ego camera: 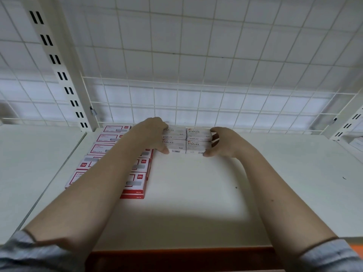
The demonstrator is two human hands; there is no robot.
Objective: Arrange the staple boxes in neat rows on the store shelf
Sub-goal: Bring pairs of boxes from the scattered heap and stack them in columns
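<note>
Both hands, the left hand and right hand, hold the white staple boxes by their sides, so push them gently, straight against the shelf back edge.

"staples" is printed on the grey staple boxes; the red boxes carry "deli".
</note>
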